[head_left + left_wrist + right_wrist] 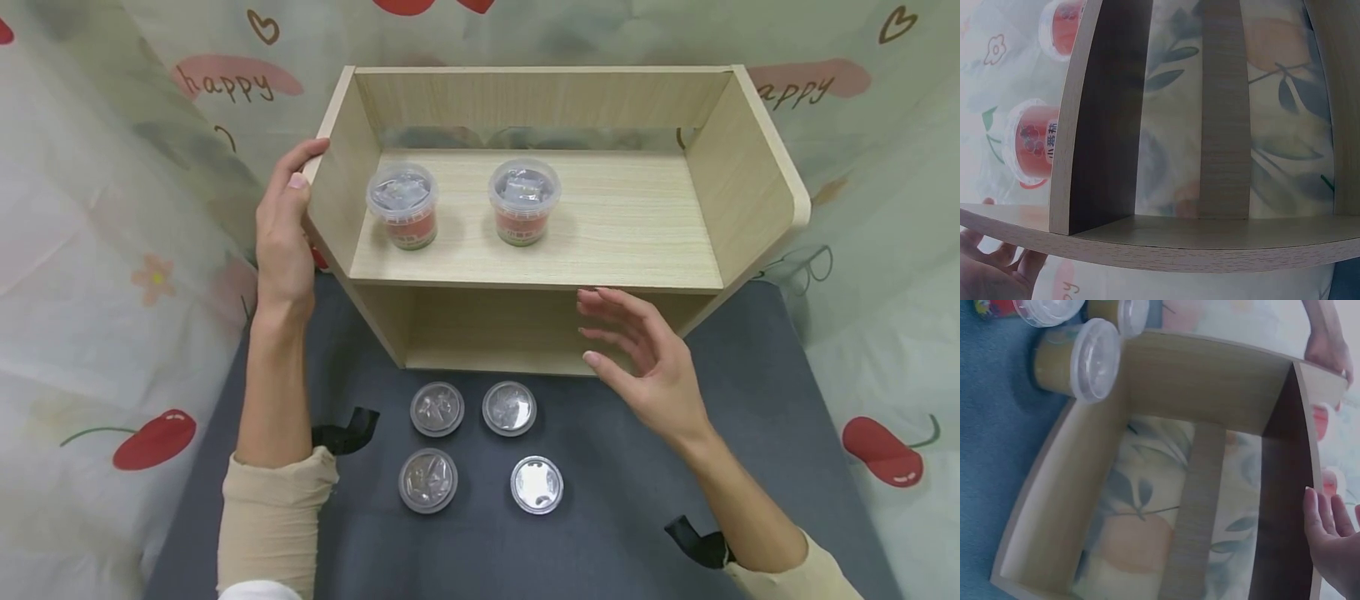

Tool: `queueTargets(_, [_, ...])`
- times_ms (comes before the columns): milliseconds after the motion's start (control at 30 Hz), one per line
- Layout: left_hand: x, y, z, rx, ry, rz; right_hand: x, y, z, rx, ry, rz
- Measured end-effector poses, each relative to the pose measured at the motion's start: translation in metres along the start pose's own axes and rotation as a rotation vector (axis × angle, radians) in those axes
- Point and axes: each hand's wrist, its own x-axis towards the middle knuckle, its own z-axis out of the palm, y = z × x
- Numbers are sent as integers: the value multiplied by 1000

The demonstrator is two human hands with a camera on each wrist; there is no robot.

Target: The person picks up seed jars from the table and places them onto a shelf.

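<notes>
My left hand (pixel 287 225) grips the outer edge of the left side panel of a two-level pale wooden shelf (pixel 637 221), thumb at the front edge. On its upper board stand two clear lidded plastic cups (pixel 411 225) with red contents, upright and apart, one near the left panel, the other close to the middle. My right hand (pixel 656 375), fingers spread and loosely bent, holds nothing in front of the lower level, right of centre. Its fingertips are near the upper board's front edge; whether they touch it I cannot tell. Print shows on one red cup (pixel 1038 140) in the left wrist view.
Several lidded cups (pixel 437 409) stand on the dark blue-grey tabletop (pixel 615 517) before the shelf; a yellowish-brown one (pixel 1057 362) shows in the right wrist view. A printed curtain (pixel 82 250) hangs behind and at both sides. Black straps (pixel 348 432) project near both wrists.
</notes>
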Motion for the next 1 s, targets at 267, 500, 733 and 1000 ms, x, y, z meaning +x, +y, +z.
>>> queueTargets(267, [0,-1,-1,-11,12,-11,-16,1,4,-73,-26,30])
queueTargets(500, [-1,-1,-1,13,9,1,-39,18,5,-95,-61,70])
queueTargets(733, [-1,-1,0,16,13,-12,-62,37,3,-103,-124,127])
queueTargets(1000, [-1,0,0,15,19,-16,-82,47,8,-142,-172,238])
